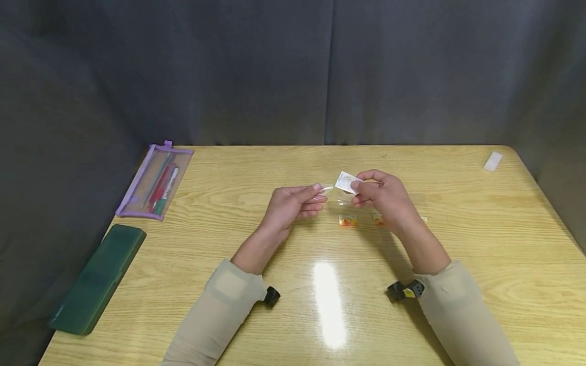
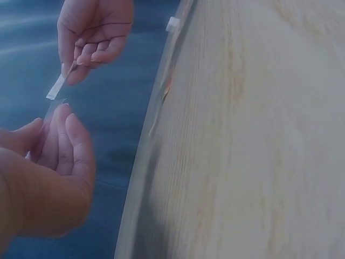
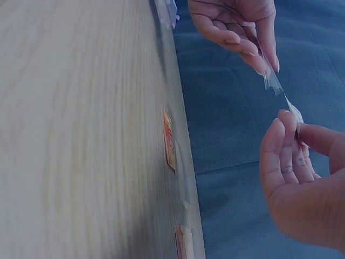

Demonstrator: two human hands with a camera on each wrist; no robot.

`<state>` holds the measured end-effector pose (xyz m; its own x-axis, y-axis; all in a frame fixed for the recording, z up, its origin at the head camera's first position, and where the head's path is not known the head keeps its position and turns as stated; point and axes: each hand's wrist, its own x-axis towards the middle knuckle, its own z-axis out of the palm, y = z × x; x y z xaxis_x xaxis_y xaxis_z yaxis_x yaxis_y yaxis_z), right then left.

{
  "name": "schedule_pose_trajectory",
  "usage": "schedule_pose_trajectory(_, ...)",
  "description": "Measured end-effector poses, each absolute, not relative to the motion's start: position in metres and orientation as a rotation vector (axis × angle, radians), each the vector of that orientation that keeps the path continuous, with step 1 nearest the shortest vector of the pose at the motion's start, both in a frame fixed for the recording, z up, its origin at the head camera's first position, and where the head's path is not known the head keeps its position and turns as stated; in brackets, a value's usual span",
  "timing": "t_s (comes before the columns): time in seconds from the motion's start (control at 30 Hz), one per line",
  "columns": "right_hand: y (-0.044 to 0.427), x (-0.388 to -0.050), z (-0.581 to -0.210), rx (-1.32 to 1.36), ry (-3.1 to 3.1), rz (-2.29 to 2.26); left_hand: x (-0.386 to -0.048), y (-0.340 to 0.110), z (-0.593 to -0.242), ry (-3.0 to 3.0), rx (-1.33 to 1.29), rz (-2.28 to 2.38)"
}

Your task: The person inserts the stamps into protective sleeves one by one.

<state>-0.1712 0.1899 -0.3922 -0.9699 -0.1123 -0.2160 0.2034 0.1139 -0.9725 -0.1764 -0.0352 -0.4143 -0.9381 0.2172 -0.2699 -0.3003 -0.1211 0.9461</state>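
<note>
Between thumb and fingers, my left hand (image 1: 292, 204) pinches a small clear plastic sleeve (image 1: 327, 188) above the table. A small white printed card (image 1: 345, 181) is pinched in my right hand (image 1: 385, 197), its near corner close to the sleeve. The right wrist view has the card's edge (image 3: 294, 109) at the sleeve's end (image 3: 273, 81); whether they touch, I cannot tell. Below the hands lie small orange-and-yellow printed pieces (image 1: 348, 220), partly hidden by my right hand and wrist. Another clear plastic piece (image 1: 344, 202) lies just behind them.
To the left, a mesh pencil pouch (image 1: 155, 180) with purple edges holds pens. In front of it lies a dark green case (image 1: 98, 279). A white block (image 1: 493, 161) sits at the table's far right corner. Dark curtains (image 1: 256, 71) hang behind the wooden table (image 1: 220, 168).
</note>
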Motion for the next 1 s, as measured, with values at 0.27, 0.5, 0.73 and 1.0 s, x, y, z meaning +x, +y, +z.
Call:
schedule_pose_trajectory(0.27,0.1894,-0.1702,-0.3917,0.081,2.15,-1.938,-0.1756,-0.0336,-0.4127,1.833,-0.084,2.11)
schedule_pose_trajectory(0.5,0.1902,-0.1699,-0.3908,0.068,2.163,-1.941,-0.1764,-0.0352,-0.4112,1.865,-0.081,2.094)
schedule_pose_trajectory(0.73,0.1911,-0.1702,-0.3896,0.061,2.167,-1.943,-0.1752,-0.0338,-0.412,1.865,-0.085,2.099)
schedule_pose_trajectory(1.0,0.1913,-0.1695,-0.3912,0.071,2.156,-1.953,-0.1744,-0.0323,-0.4141,1.844,-0.091,2.116)
